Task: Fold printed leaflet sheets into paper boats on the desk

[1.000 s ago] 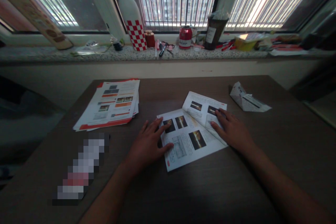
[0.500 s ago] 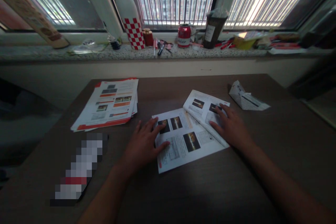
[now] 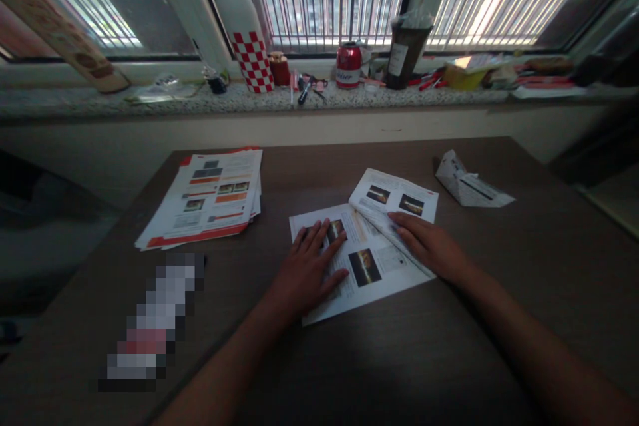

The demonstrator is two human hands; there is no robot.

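Observation:
A printed paper sheet [image 3: 384, 279] lies on the dark table in front of me, with its upper right part folded over along a slanting crease. My left hand [image 3: 314, 263] rests flat on the sheet's left half, fingers spread, covering some of its dark photos. On the folded part lies my right hand [image 3: 429, 243], its fingers stretched along the crease and the thumb hidden or pressed close. Right of the sheet stands a folded paper shape [image 3: 466, 185], apart from both hands.
A stack of printed sheets [image 3: 204, 196] lies at the table's back left. Nearer me is a pixelated long object [image 3: 152, 319]. Along the windowsill [image 3: 180, 103] stand a checkered white bottle [image 3: 244, 26], a red can [image 3: 348, 66], a dark cup [image 3: 407, 53] and small clutter.
My left hand has moved right, further onto the sheet. My right hand has slid from the folded part's photo down and left toward the crease. The sheet has shifted slightly left.

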